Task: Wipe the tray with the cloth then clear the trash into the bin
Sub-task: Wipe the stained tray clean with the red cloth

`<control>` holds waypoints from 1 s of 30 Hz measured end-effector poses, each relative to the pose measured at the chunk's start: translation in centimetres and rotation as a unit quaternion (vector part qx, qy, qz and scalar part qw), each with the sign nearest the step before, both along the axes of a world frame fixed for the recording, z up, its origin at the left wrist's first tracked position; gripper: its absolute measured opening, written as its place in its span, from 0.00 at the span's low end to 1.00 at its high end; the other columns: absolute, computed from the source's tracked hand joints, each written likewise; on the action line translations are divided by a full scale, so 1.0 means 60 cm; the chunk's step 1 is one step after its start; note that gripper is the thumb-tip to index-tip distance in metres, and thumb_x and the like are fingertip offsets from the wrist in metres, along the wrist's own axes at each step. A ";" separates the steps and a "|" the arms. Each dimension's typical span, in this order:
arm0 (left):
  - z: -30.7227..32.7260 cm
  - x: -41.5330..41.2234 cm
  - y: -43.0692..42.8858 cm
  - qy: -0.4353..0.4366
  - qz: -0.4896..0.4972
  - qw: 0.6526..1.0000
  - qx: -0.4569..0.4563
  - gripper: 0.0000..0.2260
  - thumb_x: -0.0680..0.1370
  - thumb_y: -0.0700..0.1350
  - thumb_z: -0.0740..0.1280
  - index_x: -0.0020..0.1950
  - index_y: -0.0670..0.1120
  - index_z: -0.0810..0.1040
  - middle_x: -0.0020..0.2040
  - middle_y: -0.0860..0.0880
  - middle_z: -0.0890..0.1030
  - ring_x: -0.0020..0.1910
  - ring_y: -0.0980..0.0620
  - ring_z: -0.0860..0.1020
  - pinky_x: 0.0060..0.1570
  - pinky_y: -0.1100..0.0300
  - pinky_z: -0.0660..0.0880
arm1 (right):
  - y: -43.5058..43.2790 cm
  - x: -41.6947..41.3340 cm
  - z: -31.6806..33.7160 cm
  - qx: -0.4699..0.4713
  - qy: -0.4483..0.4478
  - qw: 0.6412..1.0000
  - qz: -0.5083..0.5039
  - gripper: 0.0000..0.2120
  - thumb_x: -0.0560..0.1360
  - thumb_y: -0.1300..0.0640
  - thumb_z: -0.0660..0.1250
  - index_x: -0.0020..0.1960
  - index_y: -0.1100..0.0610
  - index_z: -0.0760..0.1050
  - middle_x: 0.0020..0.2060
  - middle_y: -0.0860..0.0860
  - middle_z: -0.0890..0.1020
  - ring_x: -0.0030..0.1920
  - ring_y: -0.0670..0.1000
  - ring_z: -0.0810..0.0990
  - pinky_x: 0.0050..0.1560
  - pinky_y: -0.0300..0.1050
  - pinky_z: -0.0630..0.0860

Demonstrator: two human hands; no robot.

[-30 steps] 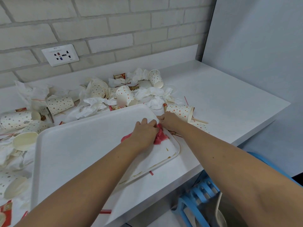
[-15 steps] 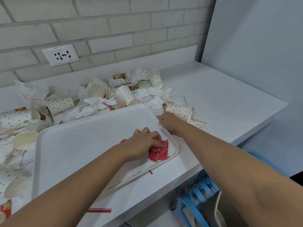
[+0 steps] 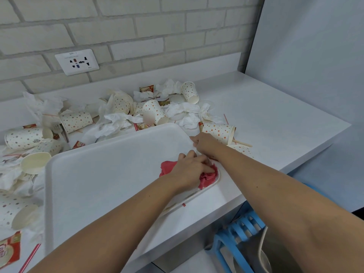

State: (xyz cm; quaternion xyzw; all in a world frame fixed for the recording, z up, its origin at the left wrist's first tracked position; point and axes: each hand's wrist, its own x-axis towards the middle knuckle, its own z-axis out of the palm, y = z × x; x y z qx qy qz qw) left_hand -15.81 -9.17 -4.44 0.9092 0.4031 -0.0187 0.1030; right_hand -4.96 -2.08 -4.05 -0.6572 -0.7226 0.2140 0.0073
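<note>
Cloth (image 3: 209,178): red, soft, light, crumpled; it bunches easily, so probably best gripped as a wad from above. It lies in the tray's (image 3: 108,174) near-right corner against the rim, mostly under the left hand (image 3: 191,168), whose fingers curl over it and press down. Right hand (image 3: 204,143) is just beside, fingers curled on the tray's right rim. Tray looks stiff and smooth, likely to slide on the worktop (image 3: 275,119). Cups (image 3: 153,112) and tissues (image 3: 183,113) are heaped behind.

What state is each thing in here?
tray: flat on the counter.
cloth: bunched, on the tray's right end.
left hand: grips the cloth.
right hand: holds the tray's rim.
cups: tipped over, off the tray.
tissues: crumpled among the cups.
</note>
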 end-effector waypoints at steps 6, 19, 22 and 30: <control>0.010 -0.032 -0.009 0.031 -0.047 0.998 -0.028 0.27 0.76 0.32 0.58 0.68 0.58 0.71 0.68 0.56 0.68 0.59 0.50 0.63 0.56 0.56 0.60 | -0.002 0.002 -0.004 0.004 -0.006 1.000 0.009 0.18 0.82 0.62 0.52 0.71 0.61 0.67 0.65 0.59 0.73 0.64 0.58 0.73 0.65 0.50 0.70; 0.012 -0.011 0.000 0.039 -0.028 0.999 -0.013 0.27 0.76 0.33 0.59 0.69 0.59 0.70 0.69 0.55 0.67 0.59 0.48 0.63 0.51 0.56 0.58 | -0.005 -0.003 -0.001 0.014 -0.044 0.999 0.019 0.20 0.82 0.61 0.51 0.74 0.57 0.63 0.65 0.58 0.73 0.63 0.57 0.73 0.62 0.49 0.71; 0.006 -0.040 -0.005 0.041 -0.046 0.998 -0.016 0.27 0.77 0.33 0.58 0.69 0.60 0.69 0.68 0.55 0.68 0.59 0.49 0.64 0.53 0.56 0.60 | -0.005 -0.002 -0.003 0.015 -0.041 0.999 0.024 0.20 0.82 0.61 0.51 0.74 0.58 0.62 0.66 0.58 0.72 0.64 0.57 0.72 0.64 0.49 0.70; 0.021 -0.152 0.018 0.048 0.041 0.997 -0.048 0.29 0.74 0.32 0.59 0.68 0.60 0.71 0.67 0.56 0.68 0.61 0.49 0.64 0.56 0.55 0.63 | -0.010 0.001 -0.008 0.034 -0.022 0.999 0.018 0.17 0.81 0.63 0.51 0.68 0.61 0.70 0.63 0.59 0.74 0.63 0.58 0.72 0.55 0.45 0.68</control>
